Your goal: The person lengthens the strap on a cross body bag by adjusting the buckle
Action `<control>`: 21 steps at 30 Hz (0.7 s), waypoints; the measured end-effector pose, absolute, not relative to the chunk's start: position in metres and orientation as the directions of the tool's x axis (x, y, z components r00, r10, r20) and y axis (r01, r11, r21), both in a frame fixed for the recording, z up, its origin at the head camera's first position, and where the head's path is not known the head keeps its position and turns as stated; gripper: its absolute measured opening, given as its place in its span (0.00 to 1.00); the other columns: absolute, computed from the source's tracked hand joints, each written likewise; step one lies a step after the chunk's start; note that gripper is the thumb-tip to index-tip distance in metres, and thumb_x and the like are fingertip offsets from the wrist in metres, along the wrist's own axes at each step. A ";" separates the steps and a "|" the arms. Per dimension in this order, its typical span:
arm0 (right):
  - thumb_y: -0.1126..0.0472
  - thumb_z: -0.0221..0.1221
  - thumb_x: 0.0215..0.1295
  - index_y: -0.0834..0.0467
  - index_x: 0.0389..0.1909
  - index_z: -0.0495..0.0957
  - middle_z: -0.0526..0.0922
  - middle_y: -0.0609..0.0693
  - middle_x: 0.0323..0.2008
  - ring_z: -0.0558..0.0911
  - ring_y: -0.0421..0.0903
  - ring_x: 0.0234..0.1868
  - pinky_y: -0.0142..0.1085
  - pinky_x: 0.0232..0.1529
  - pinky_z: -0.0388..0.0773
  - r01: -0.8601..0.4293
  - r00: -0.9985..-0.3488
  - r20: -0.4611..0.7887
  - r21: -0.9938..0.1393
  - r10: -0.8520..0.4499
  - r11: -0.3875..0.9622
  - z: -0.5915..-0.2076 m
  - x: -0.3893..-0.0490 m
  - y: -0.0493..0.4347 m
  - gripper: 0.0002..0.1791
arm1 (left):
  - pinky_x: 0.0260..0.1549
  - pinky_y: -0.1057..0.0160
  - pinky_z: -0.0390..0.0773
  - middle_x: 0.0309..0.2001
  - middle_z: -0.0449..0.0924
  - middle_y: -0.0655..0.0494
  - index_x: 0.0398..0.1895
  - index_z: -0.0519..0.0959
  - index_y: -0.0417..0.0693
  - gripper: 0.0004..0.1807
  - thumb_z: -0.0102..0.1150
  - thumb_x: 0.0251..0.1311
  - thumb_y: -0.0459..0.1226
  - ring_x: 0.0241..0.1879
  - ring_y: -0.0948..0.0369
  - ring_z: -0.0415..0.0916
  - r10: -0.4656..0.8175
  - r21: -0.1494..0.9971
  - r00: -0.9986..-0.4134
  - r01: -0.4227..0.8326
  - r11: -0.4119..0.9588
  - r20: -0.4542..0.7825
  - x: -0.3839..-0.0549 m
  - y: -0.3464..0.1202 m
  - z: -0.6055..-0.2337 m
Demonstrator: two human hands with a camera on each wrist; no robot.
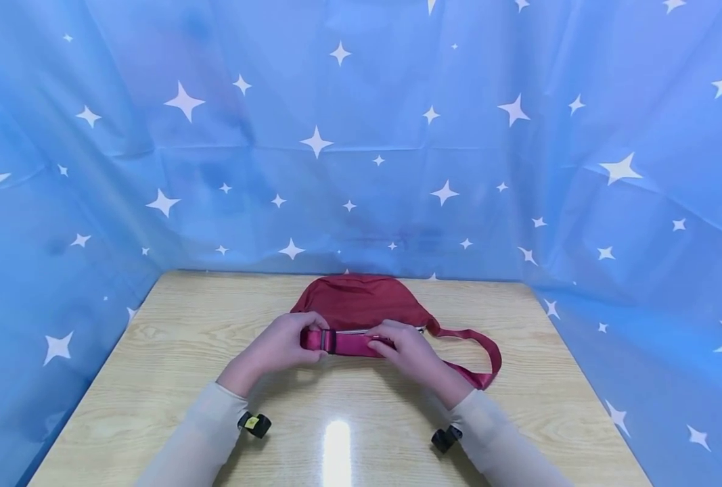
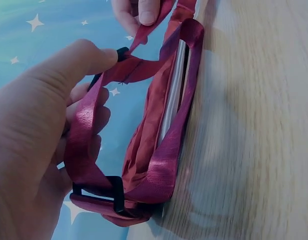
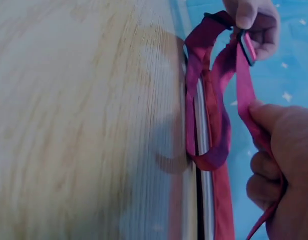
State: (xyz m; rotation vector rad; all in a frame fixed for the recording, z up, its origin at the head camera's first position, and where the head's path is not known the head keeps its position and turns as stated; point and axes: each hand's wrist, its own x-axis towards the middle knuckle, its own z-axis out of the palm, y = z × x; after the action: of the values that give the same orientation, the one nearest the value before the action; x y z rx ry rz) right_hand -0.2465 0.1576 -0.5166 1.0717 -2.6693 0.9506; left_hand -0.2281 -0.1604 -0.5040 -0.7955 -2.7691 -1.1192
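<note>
A dark red waist bag (image 1: 361, 301) lies at the back of the table, its silvery zipper edge facing me. Just in front of it, my left hand (image 1: 278, 343) pinches a black strap slider (image 2: 122, 53) between thumb and fingers. The bag's magenta strap (image 1: 353, 345) runs through the slider and hangs in a loop below. My right hand (image 1: 414, 353) grips a stretch of the same strap farther right, thumb on top in the right wrist view. A second black buckle (image 2: 117, 196) sits lower on the loop, close to the bag's end.
The wooden table (image 1: 214, 291) carries the bag. To the bag's right, the rest of the strap curves out in a loop on the tabletop. A blue star-printed curtain (image 1: 361, 169) stands behind and along both sides. Each wrist wears a small black camera (image 1: 256, 425).
</note>
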 end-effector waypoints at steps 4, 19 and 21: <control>0.53 0.69 0.79 0.47 0.58 0.89 0.90 0.41 0.52 0.88 0.41 0.54 0.47 0.58 0.85 -0.655 -0.744 0.280 -0.487 -0.607 0.578 -0.515 -0.247 0.157 0.12 | 0.42 0.59 0.82 0.39 0.81 0.68 0.54 0.85 0.57 0.23 0.85 0.56 0.40 0.39 0.64 0.78 0.439 0.635 -0.866 0.482 0.604 0.239 -0.228 -0.159 -0.503; 0.53 0.70 0.79 0.44 0.73 0.76 0.84 0.40 0.62 0.83 0.42 0.61 0.45 0.62 0.82 -0.475 -0.770 0.148 -0.783 -0.621 0.402 -0.505 -0.233 0.120 0.26 | 0.49 0.57 0.84 0.50 0.87 0.65 0.59 0.85 0.57 0.24 0.85 0.62 0.40 0.47 0.63 0.82 0.474 0.647 -0.839 0.521 0.558 0.267 -0.226 -0.152 -0.502; 0.54 0.71 0.77 0.45 0.72 0.77 0.83 0.41 0.63 0.83 0.43 0.60 0.42 0.58 0.83 -0.503 -0.771 0.179 -0.759 -0.611 0.413 -0.506 -0.231 0.117 0.27 | 0.49 0.56 0.84 0.48 0.86 0.66 0.60 0.85 0.57 0.24 0.84 0.62 0.40 0.46 0.64 0.83 0.467 0.669 -0.849 0.497 0.553 0.245 -0.226 -0.152 -0.502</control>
State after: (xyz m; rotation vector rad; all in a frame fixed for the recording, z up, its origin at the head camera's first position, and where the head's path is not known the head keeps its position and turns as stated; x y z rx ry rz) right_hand -0.2312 0.1170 -0.5056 1.0878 -2.7445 1.3999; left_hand -0.2260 -0.1518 -0.5019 -0.8492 -2.7335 -1.1972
